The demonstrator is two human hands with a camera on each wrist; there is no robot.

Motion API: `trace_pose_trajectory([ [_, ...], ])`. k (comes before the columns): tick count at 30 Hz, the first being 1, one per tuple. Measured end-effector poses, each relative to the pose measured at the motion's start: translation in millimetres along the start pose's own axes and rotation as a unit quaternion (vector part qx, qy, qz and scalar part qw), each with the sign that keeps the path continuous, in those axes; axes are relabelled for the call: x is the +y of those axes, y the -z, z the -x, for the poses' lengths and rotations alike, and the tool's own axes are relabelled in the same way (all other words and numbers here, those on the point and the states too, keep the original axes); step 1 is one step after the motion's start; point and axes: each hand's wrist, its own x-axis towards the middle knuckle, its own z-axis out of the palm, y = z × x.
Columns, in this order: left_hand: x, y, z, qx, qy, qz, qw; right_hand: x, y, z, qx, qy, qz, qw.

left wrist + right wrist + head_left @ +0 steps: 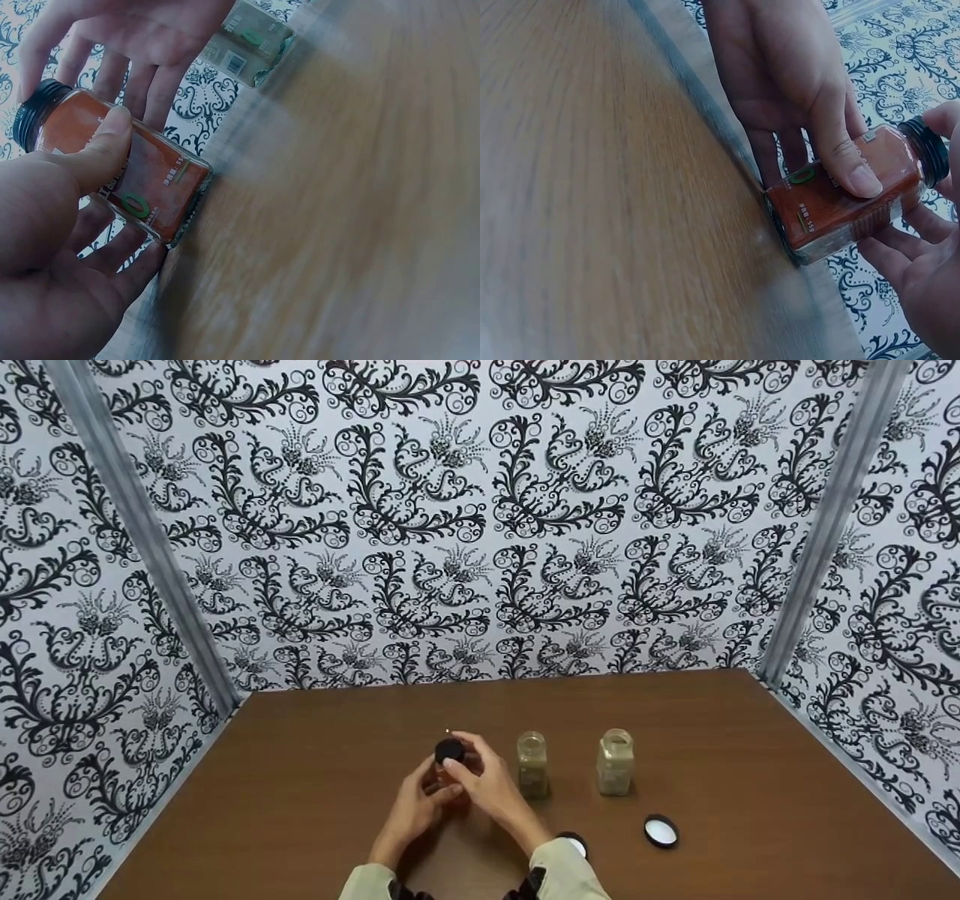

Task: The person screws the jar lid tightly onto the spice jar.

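Sleeves closest, left hand grips red jar over desk, well off back edge, probably bracing it against right hand, which grasps lid, likely for twisting.

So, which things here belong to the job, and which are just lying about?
In the job:
orange-red jar, held by left grip
black lid, touched by right grip

Lying about, perhaps related:
middle open jar
rightmost open jar
rightmost loose lid
partly hidden loose lid
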Motion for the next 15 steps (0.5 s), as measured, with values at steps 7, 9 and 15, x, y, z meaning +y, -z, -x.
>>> trace_pose_trajectory([
  [7, -0.9, -0.2, 0.2, -0.004, -0.003, 0.005, 1.0000, 0.0, -0.2, 0.9, 0.003, -0.004, -0.011, 1.000],
  [9, -1.3, 0.1, 0.6, -0.006, -0.001, 0.011, 0.9999, 0.8, -0.4, 1.2, 0.002, -0.006, -0.016, 1.000],
  [15, -2.5, 0.4, 0.3, -0.006, -0.006, 0.011, 0.9999, 0.6, -0.4, 0.7, 0.002, 0.011, -0.010, 1.000],
])
